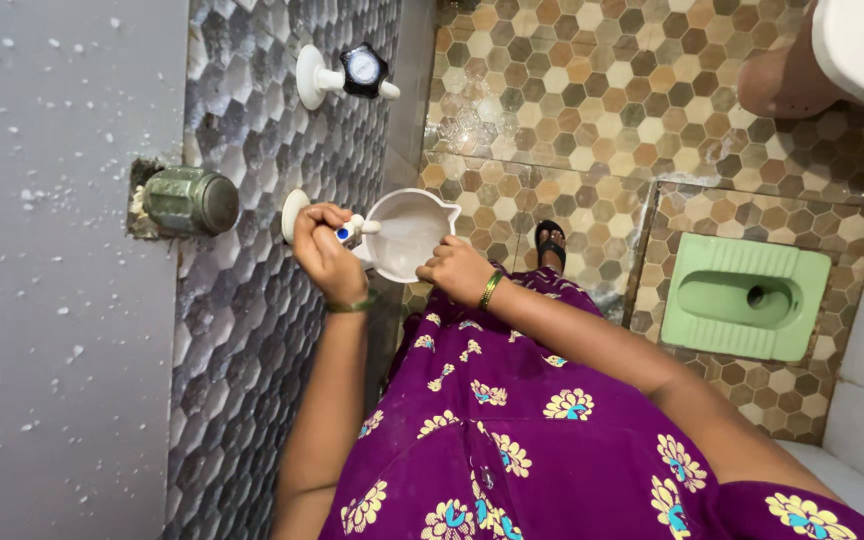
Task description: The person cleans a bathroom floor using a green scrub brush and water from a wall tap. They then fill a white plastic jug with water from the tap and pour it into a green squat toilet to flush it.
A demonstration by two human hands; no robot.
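Head view looks down a bathroom wall, w/ the picture turned so the floor runs up the right side. Left hand (324, 252) has its fingers clamped on the white plastic wall tap w/ a blue dot on its handle (350, 230), which sticks out of the grey hexagon-pattern tiled wall (252, 330). A green bangle sits on that wrist. Right hand (455, 270) has its fingers closed on the rim of a white plastic mug w/ a pouring spout (410, 232), holding it just beside the tap's outlet; the mug's open mouth faces the camera, inside looks pale, can't tell if water is in it. A gold-and-green bangle is on the right wrist.

The mug is in the air, above the brown-and-beige hexagon tiled floor (592, 110), near the corner where wall and floor meet. Below it, a foot in a black sandal (550, 243) stands on the floor. The person's purple dress w/ yellow flower print (512, 420) fills the lower middle.

Higher on the wall: a second white tap w/ a black round knob (352, 72), well apart from the hands. Toward the left edge of the tiles a dull metal round fitting (190, 201) pokes out by a plain grey, speckled wall section. Near the floor's right edge sits a pale green squat toilet pan (744, 297), well apart from the mug.
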